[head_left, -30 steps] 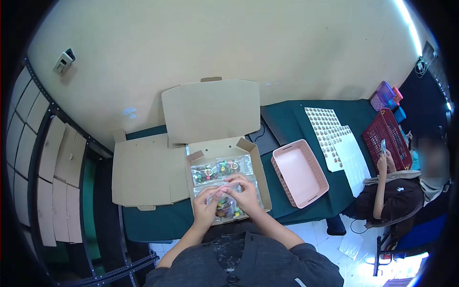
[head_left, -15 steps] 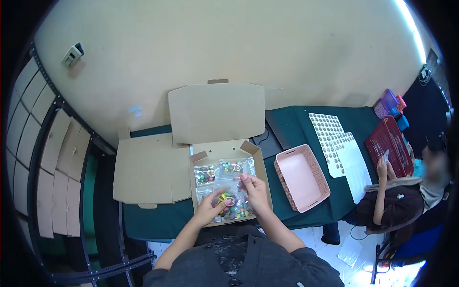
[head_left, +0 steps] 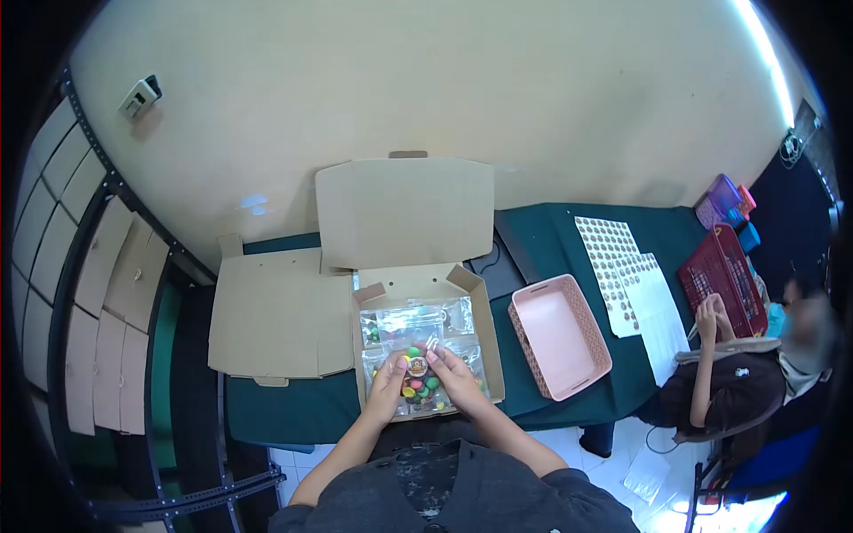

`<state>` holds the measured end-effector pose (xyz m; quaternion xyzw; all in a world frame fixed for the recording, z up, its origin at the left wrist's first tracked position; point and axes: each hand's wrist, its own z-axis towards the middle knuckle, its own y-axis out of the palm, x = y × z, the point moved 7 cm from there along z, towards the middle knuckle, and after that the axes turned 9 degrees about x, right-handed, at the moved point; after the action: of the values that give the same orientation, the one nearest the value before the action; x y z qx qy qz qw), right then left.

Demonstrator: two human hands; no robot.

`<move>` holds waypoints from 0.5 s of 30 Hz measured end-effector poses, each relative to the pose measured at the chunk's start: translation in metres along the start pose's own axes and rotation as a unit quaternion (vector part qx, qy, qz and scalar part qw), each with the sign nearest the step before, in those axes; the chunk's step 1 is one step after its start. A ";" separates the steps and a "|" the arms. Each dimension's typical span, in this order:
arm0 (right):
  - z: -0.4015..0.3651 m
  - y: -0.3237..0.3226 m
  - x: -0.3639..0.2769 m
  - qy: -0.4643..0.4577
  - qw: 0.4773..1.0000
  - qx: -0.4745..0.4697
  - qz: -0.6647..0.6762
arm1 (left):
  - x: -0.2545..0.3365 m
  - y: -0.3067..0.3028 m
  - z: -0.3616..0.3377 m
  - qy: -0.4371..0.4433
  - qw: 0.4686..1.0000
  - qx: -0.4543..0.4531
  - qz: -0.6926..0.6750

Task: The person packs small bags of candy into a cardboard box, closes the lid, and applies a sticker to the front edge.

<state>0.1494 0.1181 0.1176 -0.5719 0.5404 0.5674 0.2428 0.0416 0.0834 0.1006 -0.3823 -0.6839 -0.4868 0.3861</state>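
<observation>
Both my hands hold a clear zip bag [head_left: 421,385] of colourful round candies, with a round sticker on its front. My left hand [head_left: 386,392] grips its left side, thumb near the sticker. Fingers of my right hand [head_left: 456,380] are closed on its right side. Beneath and around it, more clear candy bags [head_left: 458,313] lie in an open cardboard box [head_left: 488,342], partly hidden by the held bag and my hands. The raised box lid [head_left: 404,209] leans back toward the wall.
Flattened cardboard [head_left: 275,311] lies left of the box. To the right are an empty pink basket [head_left: 562,342], sticker sheets [head_left: 609,266] and a red basket [head_left: 724,275]. A co-worker [head_left: 737,386] sits at the right end. Shelves of cardboard boxes [head_left: 107,329] stand left.
My right hand has moved down from the bag's top edge to its side, level with the left. The bag now faces up with its sticker between my thumbs.
</observation>
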 end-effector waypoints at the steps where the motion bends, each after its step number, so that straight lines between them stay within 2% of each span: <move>1: 0.001 0.002 -0.001 0.001 1.000 -0.008 -0.003 | 0.004 0.000 -0.001 0.005 1.000 0.006 -0.003; 3: 0.002 0.003 -0.004 -0.046 0.993 0.000 -0.107 | 0.008 0.001 -0.003 0.014 0.998 0.008 0.053; 5: 0.006 0.001 -0.001 -0.050 0.997 -0.007 -0.061 | 0.014 0.006 -0.007 0.019 0.997 -0.001 0.068; 7: 0.009 -0.006 0.007 0.032 0.997 0.011 0.075 | 0.011 0.013 -0.002 0.024 0.996 -0.016 0.083; 9: 0.005 -0.009 0.003 0.057 0.995 0.003 0.077 | 0.010 0.010 0.003 0.093 0.992 0.009 0.088; 11: 0.002 -0.006 -0.016 -0.063 0.997 0.003 -0.041 | 0.008 0.007 0.008 0.103 0.987 0.018 0.119; 13: 0.008 -0.018 -0.012 -0.060 0.994 0.033 -0.085 | 0.001 0.020 0.005 0.050 0.993 -0.031 0.102; 14: 0.016 -0.033 -0.009 -0.043 0.995 0.085 -0.032 | 0.002 0.026 0.004 0.067 0.982 -0.048 0.169; 15: 0.018 -0.046 -0.009 -0.024 0.990 0.139 0.026 | 0.004 0.031 0.002 0.064 0.982 -0.052 0.170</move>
<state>0.1852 0.1509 0.1061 -0.5046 0.6226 0.5063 0.3185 0.0671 0.0932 0.1148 -0.4807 -0.5566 -0.4728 0.4854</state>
